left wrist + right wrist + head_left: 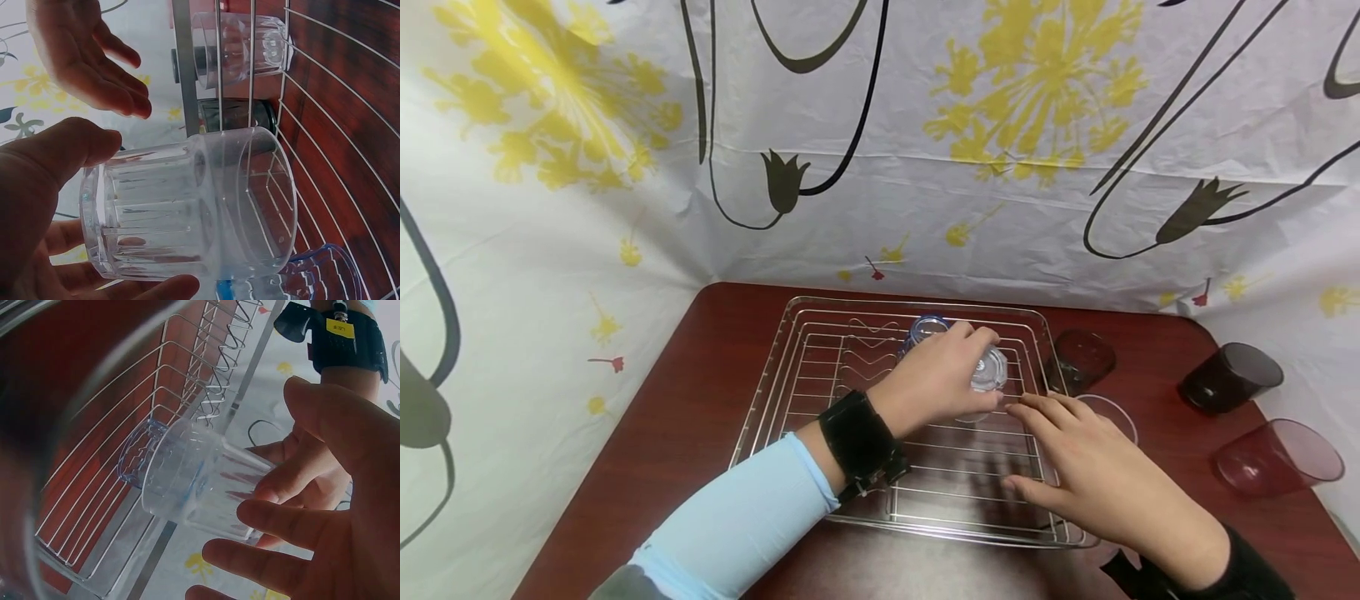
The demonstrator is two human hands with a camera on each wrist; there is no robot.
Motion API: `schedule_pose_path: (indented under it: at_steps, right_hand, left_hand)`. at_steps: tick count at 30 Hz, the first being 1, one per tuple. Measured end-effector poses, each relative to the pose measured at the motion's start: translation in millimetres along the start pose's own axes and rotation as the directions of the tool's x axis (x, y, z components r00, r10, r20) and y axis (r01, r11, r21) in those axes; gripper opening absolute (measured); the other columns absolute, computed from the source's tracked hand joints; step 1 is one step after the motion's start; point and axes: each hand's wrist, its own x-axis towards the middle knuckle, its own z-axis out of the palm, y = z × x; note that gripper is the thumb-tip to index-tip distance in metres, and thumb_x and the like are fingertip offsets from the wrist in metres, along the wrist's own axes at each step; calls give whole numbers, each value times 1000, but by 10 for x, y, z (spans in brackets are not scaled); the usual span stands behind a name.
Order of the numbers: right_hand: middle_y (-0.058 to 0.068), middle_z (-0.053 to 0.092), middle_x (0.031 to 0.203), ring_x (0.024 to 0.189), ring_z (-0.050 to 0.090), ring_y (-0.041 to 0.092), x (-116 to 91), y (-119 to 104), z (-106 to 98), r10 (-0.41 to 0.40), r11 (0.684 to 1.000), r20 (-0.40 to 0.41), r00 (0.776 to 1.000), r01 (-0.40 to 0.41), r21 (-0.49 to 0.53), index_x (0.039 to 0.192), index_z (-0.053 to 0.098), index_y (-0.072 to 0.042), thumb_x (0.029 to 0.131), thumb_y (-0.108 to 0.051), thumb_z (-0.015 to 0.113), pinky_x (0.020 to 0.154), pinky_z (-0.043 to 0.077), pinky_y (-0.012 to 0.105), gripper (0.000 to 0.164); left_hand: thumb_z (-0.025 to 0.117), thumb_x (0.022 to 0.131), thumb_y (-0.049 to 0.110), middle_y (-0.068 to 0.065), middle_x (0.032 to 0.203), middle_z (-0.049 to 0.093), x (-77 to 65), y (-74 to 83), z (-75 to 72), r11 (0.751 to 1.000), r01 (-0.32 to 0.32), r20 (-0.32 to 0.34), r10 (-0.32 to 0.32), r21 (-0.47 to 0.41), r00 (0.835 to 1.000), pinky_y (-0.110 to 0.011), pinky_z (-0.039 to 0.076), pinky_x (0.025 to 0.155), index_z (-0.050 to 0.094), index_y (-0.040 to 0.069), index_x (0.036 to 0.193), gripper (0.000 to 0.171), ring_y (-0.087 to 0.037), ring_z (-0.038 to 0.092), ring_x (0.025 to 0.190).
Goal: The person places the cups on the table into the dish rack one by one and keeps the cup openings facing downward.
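Over the wire rack (917,303), my left hand (928,375) grips a clear tumbler (990,369) near its base, thumb on one side and fingers on the other. The tumbler (165,206) is upside down, its wide rim facing the rack wires in the left wrist view. A blue-tinted glass (927,327) stands on the rack just behind it, also visible in the right wrist view as a blue glass (134,453). My right hand (1097,467) hovers at the rack's right edge, fingers spread and holding nothing.
Right of the rack, a dark glass (1084,360) and a clear glass (1123,410) partly hidden by my right hand stand on the red-brown table (647,433). Farther right are a black glass (1231,377) and a reddish glass (1273,458). Patterned cloth (880,108) hangs around the table.
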Motion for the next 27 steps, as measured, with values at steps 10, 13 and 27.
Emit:
schedule_pose_path:
  at_steps: [10, 13, 27]
  right_hand:
    - [11, 60, 133, 123, 55, 32, -47, 0, 1, 24, 1000, 22, 999, -23, -17, 136, 59, -12, 81, -58, 74, 94, 48, 58, 73]
    - [11, 60, 133, 123, 55, 32, -56, 8, 6, 25, 999, 22, 999, -24, -22, 135, 59, -12, 81, -58, 74, 94, 48, 58, 73]
    - [9, 61, 132, 125, 55, 35, -101, 49, 20, 22, 999, 23, 999, -21, -45, 135, 60, -12, 82, -60, 73, 96, 48, 58, 73]
  left_hand:
    - [72, 87, 51, -5, 127, 56, 139, -40, 79, 1000, -8, 4, 8, 18, 1000, -27, 55, 81, 46, 15, 146, 74, -16, 62, 99]
    - [71, 87, 52, -5, 129, 55, 182, -44, 99, 1000, -4, 7, 4, 22, 1000, -28, 55, 82, 44, 15, 147, 75, -16, 63, 101]
    - [71, 89, 49, -8, 132, 54, 434, -25, 184, 1000, 4, 30, -5, 5, 1000, -28, 55, 84, 44, 13, 146, 72, -16, 62, 103]
